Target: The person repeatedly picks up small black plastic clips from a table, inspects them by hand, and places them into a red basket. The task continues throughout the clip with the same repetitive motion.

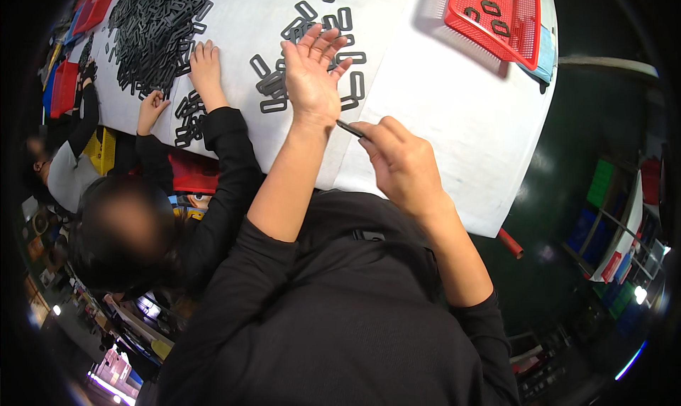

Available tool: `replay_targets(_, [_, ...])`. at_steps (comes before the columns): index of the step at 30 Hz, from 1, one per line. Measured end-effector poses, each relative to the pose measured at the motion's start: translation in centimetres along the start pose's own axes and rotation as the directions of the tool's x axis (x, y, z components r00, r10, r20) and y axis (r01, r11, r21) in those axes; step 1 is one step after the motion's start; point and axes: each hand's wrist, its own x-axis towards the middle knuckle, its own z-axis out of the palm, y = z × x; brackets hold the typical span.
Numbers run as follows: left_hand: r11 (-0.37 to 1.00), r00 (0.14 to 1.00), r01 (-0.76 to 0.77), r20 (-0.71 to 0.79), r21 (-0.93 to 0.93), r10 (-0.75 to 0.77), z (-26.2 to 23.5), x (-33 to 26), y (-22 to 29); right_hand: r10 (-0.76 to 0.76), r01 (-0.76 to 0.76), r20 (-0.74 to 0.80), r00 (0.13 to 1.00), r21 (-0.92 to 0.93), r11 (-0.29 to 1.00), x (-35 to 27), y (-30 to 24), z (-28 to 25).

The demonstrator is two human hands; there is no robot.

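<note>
My left hand [314,72] is open, palm up and fingers spread, above a loose group of black oblong rings [272,86] on the white table. It holds nothing. My right hand [404,161] is closed in a pinch on a slim dark rod-like piece [350,128]. The piece points left, and its tip is at the inner side of my left wrist. Whether it touches the skin I cannot tell, nor whether it is a tool or a ring seen edge-on. Part of the ring group is hidden under my left hand.
A red mesh basket [496,23] with a few black rings sits at the far right edge. A large heap of black rings [152,33] covers the far left. Beside me on the left, a co-worker's hands [206,72] rest near the heap and a smaller ring group [188,118].
</note>
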Motion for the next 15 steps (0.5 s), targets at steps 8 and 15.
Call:
replay_targets(8, [0.957,0.768,0.063,0.598,0.285,-0.229,-1.0,-4.1,1.8,0.454,-0.493,0.371,0.81,0.85,0.185,0.9,1.6,-2.5])
replay_targets(15, [0.894,0.904,-0.023,0.392,0.447,-0.173,-1.2,-4.1,1.8,0.424,-0.517,0.454,0.783,0.855,0.041,0.6,2.6,-0.9])
